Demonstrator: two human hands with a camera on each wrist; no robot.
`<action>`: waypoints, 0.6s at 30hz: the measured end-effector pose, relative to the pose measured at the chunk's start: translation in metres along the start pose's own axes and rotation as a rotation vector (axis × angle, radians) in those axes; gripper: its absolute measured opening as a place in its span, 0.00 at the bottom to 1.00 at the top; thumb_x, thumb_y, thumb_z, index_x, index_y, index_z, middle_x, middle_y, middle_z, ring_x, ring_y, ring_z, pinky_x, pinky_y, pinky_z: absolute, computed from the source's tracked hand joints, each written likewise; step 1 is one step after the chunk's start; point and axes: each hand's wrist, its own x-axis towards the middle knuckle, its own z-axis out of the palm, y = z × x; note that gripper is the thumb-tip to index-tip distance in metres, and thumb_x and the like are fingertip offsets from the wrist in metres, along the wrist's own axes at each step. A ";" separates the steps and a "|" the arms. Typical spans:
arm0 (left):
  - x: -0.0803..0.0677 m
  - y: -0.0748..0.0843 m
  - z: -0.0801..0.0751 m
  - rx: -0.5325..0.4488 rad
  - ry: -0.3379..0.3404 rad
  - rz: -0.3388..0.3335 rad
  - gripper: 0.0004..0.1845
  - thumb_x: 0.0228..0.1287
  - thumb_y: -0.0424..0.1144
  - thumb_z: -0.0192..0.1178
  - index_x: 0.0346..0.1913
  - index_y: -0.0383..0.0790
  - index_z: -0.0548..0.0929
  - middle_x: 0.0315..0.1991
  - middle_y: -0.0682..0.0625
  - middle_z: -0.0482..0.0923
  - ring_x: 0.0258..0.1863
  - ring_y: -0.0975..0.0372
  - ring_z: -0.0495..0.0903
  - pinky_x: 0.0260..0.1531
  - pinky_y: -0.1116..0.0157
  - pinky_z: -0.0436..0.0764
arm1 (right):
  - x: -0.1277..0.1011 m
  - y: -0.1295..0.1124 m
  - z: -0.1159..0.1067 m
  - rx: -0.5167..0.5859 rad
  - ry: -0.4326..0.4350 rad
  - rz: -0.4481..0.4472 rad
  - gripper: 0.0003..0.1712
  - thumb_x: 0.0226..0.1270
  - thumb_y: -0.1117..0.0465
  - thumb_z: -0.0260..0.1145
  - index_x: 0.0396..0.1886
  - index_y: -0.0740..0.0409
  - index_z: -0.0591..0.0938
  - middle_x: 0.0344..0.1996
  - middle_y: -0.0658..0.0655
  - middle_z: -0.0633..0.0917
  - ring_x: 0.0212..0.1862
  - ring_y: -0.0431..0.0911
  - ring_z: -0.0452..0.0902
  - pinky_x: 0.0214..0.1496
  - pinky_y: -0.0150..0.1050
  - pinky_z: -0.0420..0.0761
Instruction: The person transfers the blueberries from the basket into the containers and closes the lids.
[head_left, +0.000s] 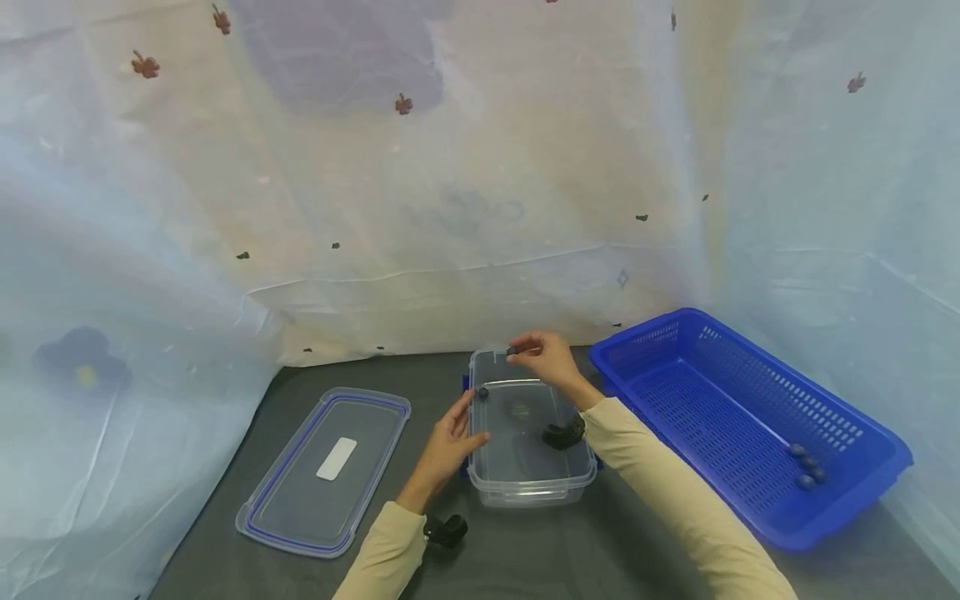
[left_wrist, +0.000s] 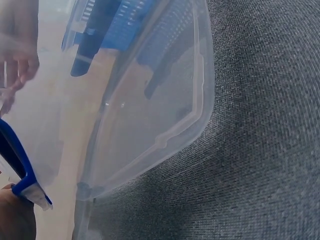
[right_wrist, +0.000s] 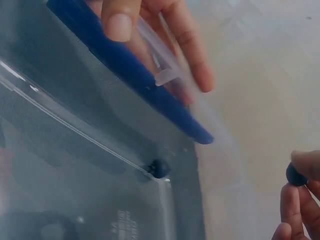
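Note:
A clear plastic container [head_left: 525,483] with blue side latches stands uncovered in the middle. Its left wall is held by my left hand [head_left: 446,450], thumb on the inner side and fingers outside, near the blue latch [right_wrist: 130,75]. Over the container's far end, my right hand [head_left: 551,360] pinches a small dark blue ball [right_wrist: 295,175] between thumb and fingertips. One more dark blue ball [right_wrist: 159,169] lies inside the container, close to its left wall. In the left wrist view the container's clear wall [left_wrist: 150,110] hides little, while the left fingers are mostly out of sight.
To the right stands a blue perforated basket [head_left: 720,400], with several dark blue balls [head_left: 806,467] gathered at its near right end. A clear lid [head_left: 300,500] with a blue seal and white label lies flat on the left. Patterned curtain [head_left: 480,208] hangs behind the dark table [head_left: 525,550].

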 end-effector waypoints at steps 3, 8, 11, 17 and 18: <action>0.000 0.000 0.000 -0.002 0.001 -0.002 0.41 0.60 0.20 0.60 0.74 0.27 0.53 0.76 0.37 0.41 0.73 0.47 0.44 0.69 0.56 0.53 | 0.002 0.005 0.009 0.010 0.014 0.015 0.14 0.61 0.64 0.71 0.45 0.64 0.85 0.41 0.59 0.85 0.45 0.53 0.81 0.48 0.49 0.82; 0.001 -0.003 0.002 -0.015 -0.013 -0.011 0.41 0.60 0.20 0.60 0.74 0.27 0.52 0.76 0.36 0.40 0.73 0.45 0.44 0.69 0.54 0.53 | 0.004 0.015 0.021 -0.009 0.044 0.070 0.15 0.60 0.64 0.72 0.45 0.66 0.84 0.39 0.59 0.85 0.44 0.54 0.81 0.45 0.47 0.82; 0.002 -0.004 0.002 -0.026 -0.021 -0.003 0.42 0.59 0.19 0.59 0.74 0.26 0.50 0.76 0.36 0.39 0.73 0.44 0.44 0.69 0.52 0.54 | 0.004 0.020 0.027 -0.018 0.058 0.103 0.15 0.59 0.64 0.73 0.45 0.66 0.84 0.39 0.59 0.85 0.44 0.54 0.81 0.45 0.47 0.82; 0.000 -0.002 0.000 -0.031 -0.019 0.015 0.42 0.59 0.19 0.59 0.74 0.25 0.50 0.76 0.37 0.36 0.74 0.46 0.42 0.69 0.52 0.52 | 0.008 0.030 0.041 -0.063 0.064 0.105 0.13 0.55 0.66 0.74 0.41 0.65 0.86 0.35 0.57 0.86 0.41 0.52 0.82 0.43 0.46 0.82; 0.000 -0.002 0.000 -0.024 -0.017 0.014 0.42 0.60 0.19 0.59 0.74 0.26 0.50 0.77 0.38 0.36 0.74 0.47 0.42 0.69 0.53 0.51 | 0.009 0.032 0.043 -0.075 0.060 0.100 0.13 0.54 0.66 0.75 0.40 0.64 0.86 0.34 0.57 0.86 0.41 0.52 0.82 0.43 0.46 0.82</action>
